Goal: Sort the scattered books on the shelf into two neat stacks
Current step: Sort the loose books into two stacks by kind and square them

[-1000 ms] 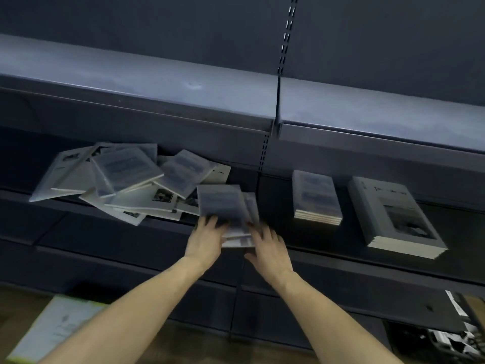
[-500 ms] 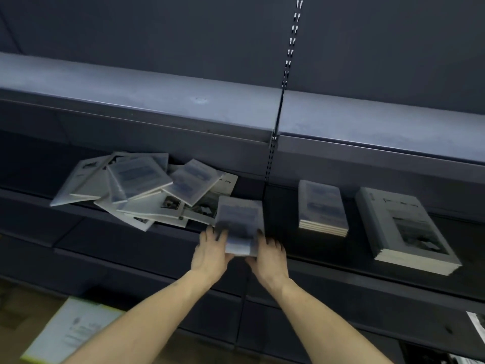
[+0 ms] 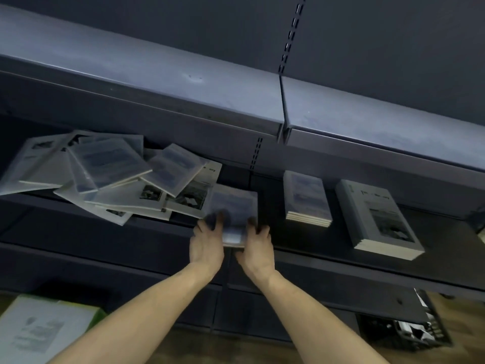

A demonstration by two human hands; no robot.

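Left hand [image 3: 207,244] and right hand [image 3: 258,249], reaching forward side by side on outstretched forearms, clasping a small bundle of books [image 3: 234,214] from either side, fingers curled round its left and right edges. Bundle blurred, over the front lip of the shelf [image 3: 301,240]. Bare shelf between bundle and small neat stack [image 3: 307,198]; larger stack [image 3: 378,219] further right. Scattered books [image 3: 110,179] just left, some overhanging the edge, nearest touching the bundle.
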